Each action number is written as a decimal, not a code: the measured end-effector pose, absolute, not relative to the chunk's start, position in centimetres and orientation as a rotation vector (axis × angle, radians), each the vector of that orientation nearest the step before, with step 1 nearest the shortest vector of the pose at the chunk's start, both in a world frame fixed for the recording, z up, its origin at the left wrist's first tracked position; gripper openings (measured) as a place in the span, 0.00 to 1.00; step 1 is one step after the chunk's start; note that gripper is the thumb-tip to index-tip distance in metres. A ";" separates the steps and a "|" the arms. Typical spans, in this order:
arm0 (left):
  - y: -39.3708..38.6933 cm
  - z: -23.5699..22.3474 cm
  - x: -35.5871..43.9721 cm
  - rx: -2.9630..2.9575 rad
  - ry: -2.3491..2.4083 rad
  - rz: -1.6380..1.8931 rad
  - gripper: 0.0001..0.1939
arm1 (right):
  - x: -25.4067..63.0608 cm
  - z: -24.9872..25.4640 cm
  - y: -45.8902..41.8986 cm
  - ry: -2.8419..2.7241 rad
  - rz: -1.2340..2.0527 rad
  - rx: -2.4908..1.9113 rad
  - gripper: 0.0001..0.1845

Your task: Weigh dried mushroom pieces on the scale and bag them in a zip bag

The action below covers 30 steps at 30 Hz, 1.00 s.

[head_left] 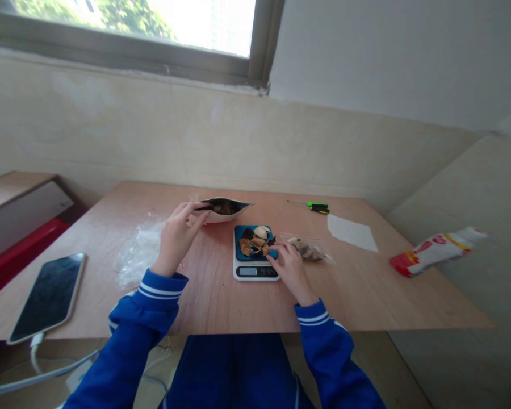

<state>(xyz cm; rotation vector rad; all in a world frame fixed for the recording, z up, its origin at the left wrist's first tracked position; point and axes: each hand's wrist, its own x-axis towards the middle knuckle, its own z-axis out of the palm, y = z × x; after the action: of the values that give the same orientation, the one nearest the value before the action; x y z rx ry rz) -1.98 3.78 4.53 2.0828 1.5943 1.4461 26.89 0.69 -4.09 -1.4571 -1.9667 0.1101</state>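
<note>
My left hand grips the left edge of an open pouch, fingers over its rim. Dark brown pieces show inside the pouch's mouth. Just right of it, a white digital scale with a blue top carries a small heap of dried brown, black and cream pieces. My right hand is at the right side of this heap, with thumb and fingertips close together at a brown piece. Partly behind that hand lies a clear zip bag of similar dried slices.
Crumpled clear plastic bags and a phone on a cable lie to the left. Two screwdrivers, a white paper sheet and a red-and-white bottle are on the right. A wall and window stand behind the table.
</note>
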 end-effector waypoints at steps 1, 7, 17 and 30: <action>3.7 4.5 -2.0 2.084 1.592 1.446 0.14 | 27.0 -4.0 0.5 -1.959 0.127 -1.447 0.09; 4.1 5.0 -2.0 2.064 1.625 1.474 0.13 | 28.3 -4.0 -0.6 -1.904 0.195 -1.417 0.11; 4.8 5.2 -1.9 2.076 1.644 1.494 0.13 | 29.5 -4.1 3.1 -2.155 0.209 -1.363 0.25; 4.4 4.7 -2.1 2.033 1.598 1.493 0.13 | 30.2 -4.2 5.0 -2.110 0.097 -1.471 0.10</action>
<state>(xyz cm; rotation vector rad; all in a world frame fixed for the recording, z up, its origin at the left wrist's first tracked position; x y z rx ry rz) -2.06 4.36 4.68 2.0335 1.5982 1.4930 30.16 5.03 -4.21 -1.4709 -2.1100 0.0973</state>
